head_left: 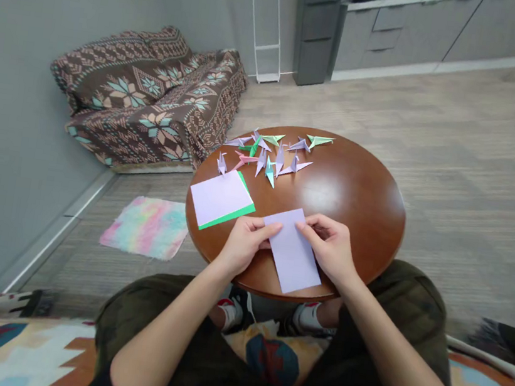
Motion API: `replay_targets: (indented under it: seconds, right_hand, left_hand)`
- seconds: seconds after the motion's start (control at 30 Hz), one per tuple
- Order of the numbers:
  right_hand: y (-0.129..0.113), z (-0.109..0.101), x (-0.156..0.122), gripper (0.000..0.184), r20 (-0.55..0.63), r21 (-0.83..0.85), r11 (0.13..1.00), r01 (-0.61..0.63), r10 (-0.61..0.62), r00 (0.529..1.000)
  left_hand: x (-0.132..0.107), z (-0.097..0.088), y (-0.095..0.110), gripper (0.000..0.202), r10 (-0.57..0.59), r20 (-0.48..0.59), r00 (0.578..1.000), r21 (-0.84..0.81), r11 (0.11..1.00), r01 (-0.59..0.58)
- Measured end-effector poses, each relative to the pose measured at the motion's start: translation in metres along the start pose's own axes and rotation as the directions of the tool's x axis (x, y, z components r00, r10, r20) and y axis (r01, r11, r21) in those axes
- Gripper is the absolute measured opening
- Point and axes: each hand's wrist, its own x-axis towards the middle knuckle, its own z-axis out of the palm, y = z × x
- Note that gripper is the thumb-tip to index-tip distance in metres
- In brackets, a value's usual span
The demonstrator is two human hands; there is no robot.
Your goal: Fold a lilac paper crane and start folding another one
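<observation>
The left hand (244,242) and right hand (332,247) are holding a smooth lilac paper rectangle (295,255) over the near side of the glossy, rounded worktop (361,200).
Each grip is pinching it near its far end, thumb on top; flat lilac and green sheets (221,198) are lying leftward, and sharp-pointed folded paper cranes (279,160) are clustering beyond.

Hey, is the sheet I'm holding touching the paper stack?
Apart. The head view shows a strip of table between the held sheet and the stack.
</observation>
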Motion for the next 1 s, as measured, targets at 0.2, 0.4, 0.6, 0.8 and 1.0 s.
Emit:
replay_targets:
  seconds: [0.2,0.4,0.6,0.8,1.0]
  right_hand:
    - [0.0016,0.0009,-0.0019,0.024,0.011,0.021,1.0,-0.017,0.017,1.0]
    - [0.0004,0.0003,-0.0009,0.025,0.002,0.037,0.999,-0.031,0.031,1.0]
    - [-0.0005,0.0007,0.0,0.025,-0.012,0.033,0.999,-0.037,0.037,0.999]
    - [-0.0001,0.0019,0.0003,0.027,-0.024,0.03,0.999,-0.042,0.043,0.999]
    - [0.0023,0.0012,0.0012,0.025,-0.045,0.036,0.999,-0.036,0.038,0.998]
  left_hand:
    - [0.0017,0.0016,-0.001,0.035,0.052,-0.038,0.998,0.001,0.999,-0.052]
    - [0.0025,0.0027,-0.0026,0.033,0.072,-0.045,0.996,-0.013,0.997,-0.073]
    - [0.003,0.0035,-0.0049,0.034,0.069,-0.064,0.996,-0.009,0.998,-0.07]
    - [0.0024,0.0059,-0.0044,0.037,0.069,-0.099,0.993,-0.01,0.997,-0.07]
    - [0.0008,0.0061,-0.008,0.038,0.006,-0.055,0.998,0.035,0.999,-0.004]
